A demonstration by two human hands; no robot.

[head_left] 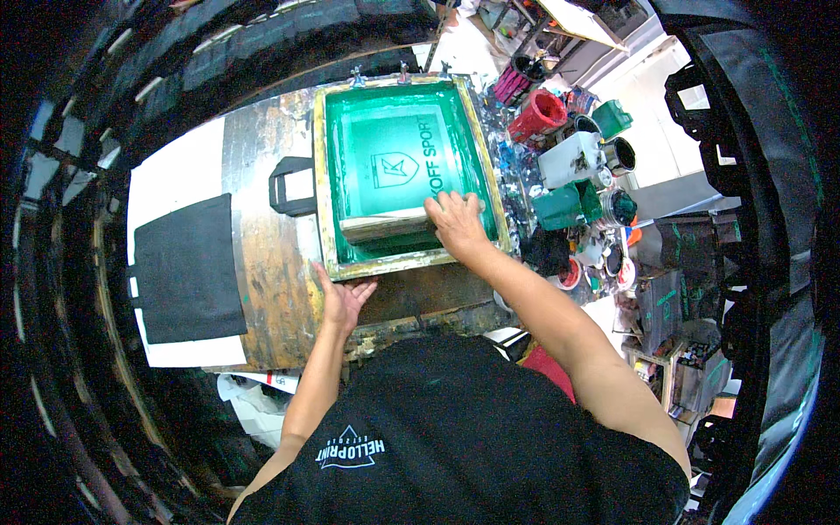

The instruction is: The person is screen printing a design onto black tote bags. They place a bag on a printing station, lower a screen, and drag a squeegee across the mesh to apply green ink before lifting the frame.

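Observation:
A screen printing frame (324, 175) with a yellowed, paint-stained rim lies on the worktable, its green mesh showing a dark shield emblem and lettering. My right hand (457, 226) is closed on the right end of a wooden squeegee (385, 226), which lies across the near part of the mesh. Green ink (367, 251) coats the mesh around it. At the frame's near left corner is my left hand (346, 302), palm turned up, thumb and fingers apart against the frame's edge. From under the frame's left side sticks out a black strap handle (291, 185).
Left on the table, a black fabric piece (188, 269) lies over a white sheet (166, 166). Clamps (404, 73) line the frame's far edge. Crowding the right side are a red ink tub (544, 111), a green container (560, 206), a white container (570, 160) and several cans.

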